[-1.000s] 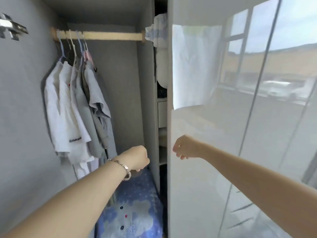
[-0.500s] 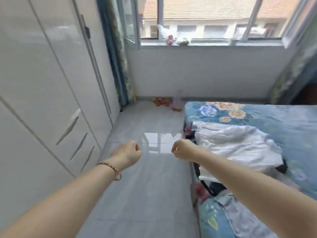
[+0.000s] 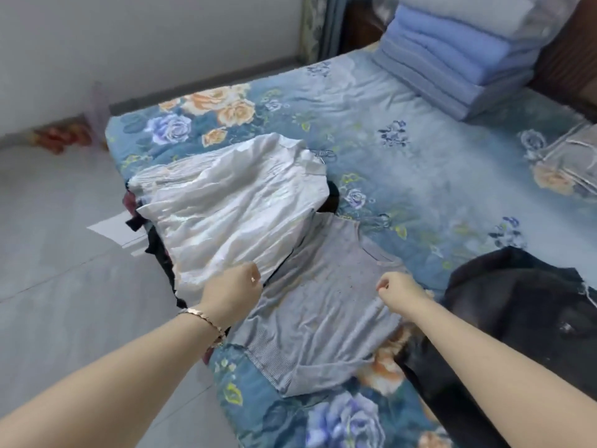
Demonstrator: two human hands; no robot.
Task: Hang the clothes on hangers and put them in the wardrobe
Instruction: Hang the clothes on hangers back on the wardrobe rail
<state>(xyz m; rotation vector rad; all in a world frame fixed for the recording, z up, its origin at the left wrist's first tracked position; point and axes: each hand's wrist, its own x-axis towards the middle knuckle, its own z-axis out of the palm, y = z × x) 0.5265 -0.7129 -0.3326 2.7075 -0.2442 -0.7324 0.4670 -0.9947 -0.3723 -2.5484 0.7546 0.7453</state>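
Note:
A crumpled white garment (image 3: 232, 202) lies at the bed's left edge, on top of dark clothes (image 3: 161, 250). A thin metal hanger hook (image 3: 323, 155) shows at its top corner. A grey T-shirt (image 3: 319, 305) lies flat beside it, nearer to me. A black garment (image 3: 517, 305) is heaped on the right. My left hand (image 3: 232, 292), with a bracelet on the wrist, has its fingers curled where the white garment meets the grey T-shirt. My right hand (image 3: 400, 291) is curled over the T-shirt's right shoulder. Neither hand clearly holds cloth. The wardrobe is out of view.
The bed (image 3: 403, 130) has a blue floral cover. A stack of folded blue blankets (image 3: 452, 50) sits at its far end and a folded grey item (image 3: 571, 156) at the right edge. Grey tiled floor (image 3: 58, 253) lies on the left, with red objects (image 3: 61, 137) by the wall.
My view has swung from the open wardrobe, past the window, down to the bed. Both hands, still curled, now reach over the clothes on the bed.

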